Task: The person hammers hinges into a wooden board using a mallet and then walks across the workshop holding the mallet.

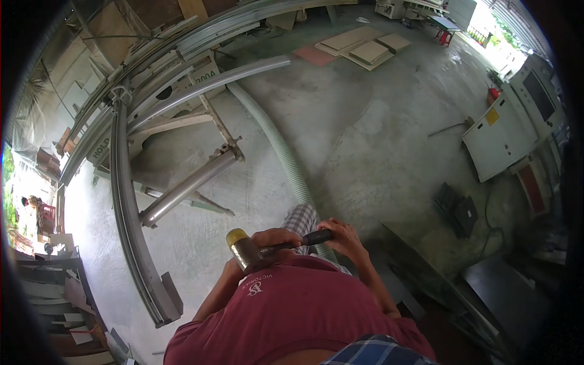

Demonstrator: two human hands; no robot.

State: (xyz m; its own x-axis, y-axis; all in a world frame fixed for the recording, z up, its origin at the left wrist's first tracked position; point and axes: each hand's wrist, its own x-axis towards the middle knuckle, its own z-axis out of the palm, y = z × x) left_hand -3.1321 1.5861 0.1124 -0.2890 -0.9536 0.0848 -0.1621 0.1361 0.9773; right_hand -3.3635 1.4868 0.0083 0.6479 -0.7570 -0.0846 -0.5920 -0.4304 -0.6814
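Note:
A mallet (246,252) with a yellow face and a dark cylindrical head lies across the front of my body, its head on the left. My left hand (277,238) is closed around the handle close to the head. At the other end, my right hand (342,237) grips the black end of the handle. Both hands are just in front of the maroon shirt (292,298), near the waist. Part of the handle is hidden by my left fingers.
A metal machine frame (188,194) with long rails stands on the left. A ribbed hose (274,137) runs along the floor towards my legs. Boards (368,52) lie at the back, a white machine cabinet (502,134) stands right, and dark panels (508,292) are lower right.

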